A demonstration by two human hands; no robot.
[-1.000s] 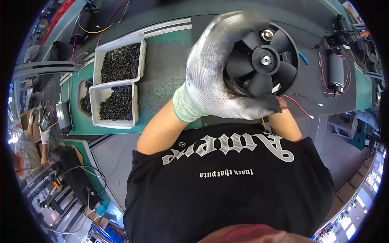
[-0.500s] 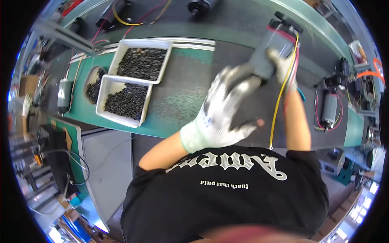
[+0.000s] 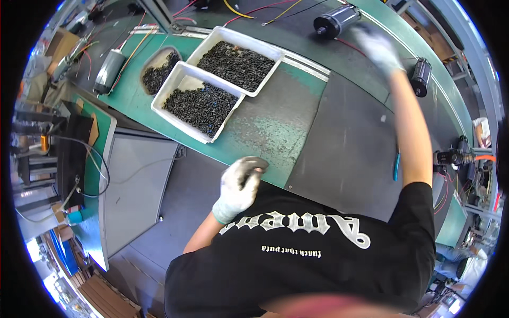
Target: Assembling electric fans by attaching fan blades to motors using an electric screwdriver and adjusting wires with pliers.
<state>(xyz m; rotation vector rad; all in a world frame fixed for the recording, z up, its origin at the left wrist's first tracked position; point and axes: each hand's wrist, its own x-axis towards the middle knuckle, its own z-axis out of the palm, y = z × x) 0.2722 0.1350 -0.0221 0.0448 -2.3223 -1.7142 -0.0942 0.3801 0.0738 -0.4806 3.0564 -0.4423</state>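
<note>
Black cylindrical motor (image 3: 334, 20) lies on the dark belt beyond the two white screw trays (image 3: 201, 108), its long axis running left to right, red lead trailing toward the right hand (image 3: 377, 49); that gloved hand, blurred, reaches just beside it, grip not discernible; left hand (image 3: 239, 185), gloved and loosely curled, empty, hangs well nearer the body, below the trays.

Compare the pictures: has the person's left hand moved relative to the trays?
Yes. The left hand dropped from the work surface beside the white trays to the bench's near edge, close to the body.
</note>
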